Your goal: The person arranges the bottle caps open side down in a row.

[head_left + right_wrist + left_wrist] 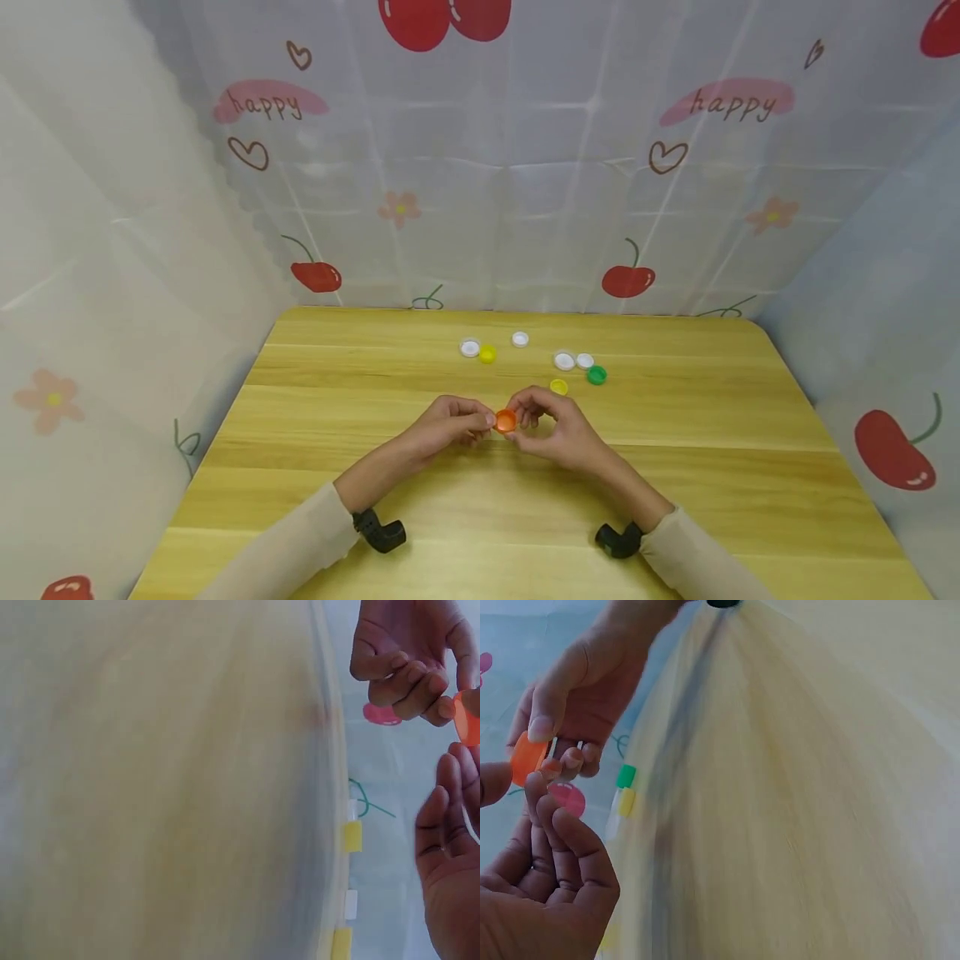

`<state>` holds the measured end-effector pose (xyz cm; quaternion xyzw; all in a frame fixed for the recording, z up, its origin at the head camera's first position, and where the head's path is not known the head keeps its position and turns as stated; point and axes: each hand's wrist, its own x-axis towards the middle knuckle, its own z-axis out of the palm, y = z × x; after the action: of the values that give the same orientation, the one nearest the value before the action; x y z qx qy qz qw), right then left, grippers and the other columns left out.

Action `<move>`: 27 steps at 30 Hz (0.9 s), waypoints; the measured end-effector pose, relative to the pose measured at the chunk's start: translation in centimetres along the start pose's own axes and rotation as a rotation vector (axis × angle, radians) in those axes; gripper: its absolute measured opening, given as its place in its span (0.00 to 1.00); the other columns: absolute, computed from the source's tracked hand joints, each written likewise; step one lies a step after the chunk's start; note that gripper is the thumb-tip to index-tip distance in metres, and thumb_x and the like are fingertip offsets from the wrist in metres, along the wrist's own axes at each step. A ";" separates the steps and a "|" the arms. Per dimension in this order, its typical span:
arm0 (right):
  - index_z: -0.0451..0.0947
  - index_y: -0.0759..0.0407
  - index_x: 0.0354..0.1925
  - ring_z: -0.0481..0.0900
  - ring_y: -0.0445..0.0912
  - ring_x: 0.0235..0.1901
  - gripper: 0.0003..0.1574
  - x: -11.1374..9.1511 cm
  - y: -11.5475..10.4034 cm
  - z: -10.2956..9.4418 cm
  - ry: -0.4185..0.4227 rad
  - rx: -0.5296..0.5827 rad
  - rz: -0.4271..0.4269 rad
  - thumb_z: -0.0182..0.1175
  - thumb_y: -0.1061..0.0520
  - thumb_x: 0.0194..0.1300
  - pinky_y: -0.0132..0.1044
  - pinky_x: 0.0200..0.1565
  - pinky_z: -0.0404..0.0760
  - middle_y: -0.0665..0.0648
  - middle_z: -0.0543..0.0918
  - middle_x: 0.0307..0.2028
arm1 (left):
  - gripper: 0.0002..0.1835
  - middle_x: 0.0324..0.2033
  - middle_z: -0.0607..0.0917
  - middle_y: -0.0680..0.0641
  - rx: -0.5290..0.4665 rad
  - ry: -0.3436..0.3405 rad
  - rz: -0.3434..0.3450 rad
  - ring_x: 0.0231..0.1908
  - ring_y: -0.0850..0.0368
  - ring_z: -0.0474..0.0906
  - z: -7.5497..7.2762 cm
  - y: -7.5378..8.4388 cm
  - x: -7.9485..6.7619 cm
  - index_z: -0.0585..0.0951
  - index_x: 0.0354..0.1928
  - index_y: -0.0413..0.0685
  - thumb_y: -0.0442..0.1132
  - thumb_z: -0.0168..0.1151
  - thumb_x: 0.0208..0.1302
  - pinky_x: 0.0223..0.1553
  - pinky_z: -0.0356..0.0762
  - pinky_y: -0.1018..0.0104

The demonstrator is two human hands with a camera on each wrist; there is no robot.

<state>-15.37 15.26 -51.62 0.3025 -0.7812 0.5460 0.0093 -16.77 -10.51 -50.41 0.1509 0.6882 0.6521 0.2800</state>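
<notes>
Across the top of your frame you see a pale backdrop [510, 233] with printed cherries [628, 282], hearts [668, 157] and 2 "happy" labels [731, 101]. A left sheet [112, 250] and right sheet [885, 308] flank your wood-grain table [495, 533], lower centre.

Forearms [378, 479] angled inward, fingers [583, 841] bent

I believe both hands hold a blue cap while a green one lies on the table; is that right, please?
Not quite: the cap held by the left hand and right hand is orange, not blue, as the head view shows; the green cap lies on the table.
</notes>
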 end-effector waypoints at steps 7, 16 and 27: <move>0.82 0.47 0.54 0.83 0.48 0.36 0.22 -0.5 -0.2 -0.2 -0.082 -0.080 0.026 0.78 0.57 0.65 0.38 0.41 0.86 0.51 0.86 0.45 | 0.05 0.35 0.89 0.52 0.429 0.075 0.186 0.37 0.61 0.81 0.1 -0.2 -0.6 0.89 0.41 0.56 0.44 0.67 0.74 0.40 0.82 0.69; 0.84 0.52 0.55 0.81 0.63 0.36 0.13 -0.7 -0.4 -1.0 -0.269 0.115 0.312 0.56 0.49 0.85 0.40 0.37 0.84 0.68 0.85 0.40 | 0.06 0.38 0.86 0.59 1.025 0.154 0.660 0.41 0.63 0.80 0.0 0.5 -1.5 0.88 0.45 0.56 0.41 0.72 0.67 0.44 0.83 0.70; 0.82 0.68 0.56 0.82 0.51 0.36 0.18 -1.2 0.0 -0.9 -0.323 0.360 0.355 0.55 0.54 0.84 0.37 0.41 0.85 0.68 0.86 0.44 | 0.12 0.40 0.87 0.56 1.288 0.148 1.076 0.40 0.62 0.80 0.4 0.8 -1.0 0.87 0.46 0.52 0.41 0.78 0.62 0.44 0.80 0.72</move>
<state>-14.65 16.61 -51.71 0.2408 -0.7039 0.6136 -0.2647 -15.85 -10.69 -49.45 0.5453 0.7766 0.1849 -0.2557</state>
